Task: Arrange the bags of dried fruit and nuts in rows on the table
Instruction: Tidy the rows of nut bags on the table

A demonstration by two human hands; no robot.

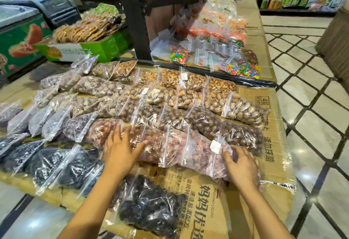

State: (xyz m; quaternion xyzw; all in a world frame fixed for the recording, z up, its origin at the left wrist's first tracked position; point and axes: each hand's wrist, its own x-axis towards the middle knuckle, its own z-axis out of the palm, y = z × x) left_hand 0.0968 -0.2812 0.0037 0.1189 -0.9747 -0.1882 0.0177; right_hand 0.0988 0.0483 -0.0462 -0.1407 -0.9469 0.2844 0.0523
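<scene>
So, going left to right: the dark bags (56, 163) sit in their own overlapping row at the near left of the desk (272, 144), zip ends pointing away from me. Just right of them my left hand (120, 150) lies flat, fingers spread and straight, pressing down on the left end of the row of reddish bags (170, 144). That row is what I'm squaring up, I reckon. Its long axis runs across me from one hand to the other, sloping a bit nearer to me on the right, so I've got a hand at each end. The nut bags (188, 97) lie in rows behind it. Nearer to me, between my forearms and apart from every row, there's a loose dark bag (149, 206), slanting from far-left to near-right. It's just beside my left forearm, so the left hand is the closer one if that goes next, and it probably belongs in the dark row to its left. Then my right hand (241, 165) rests on the last reddish bag, just right of its white label (215, 146), fingers relaxed and a bit spread, not pinching anything as far as I can see.
</scene>
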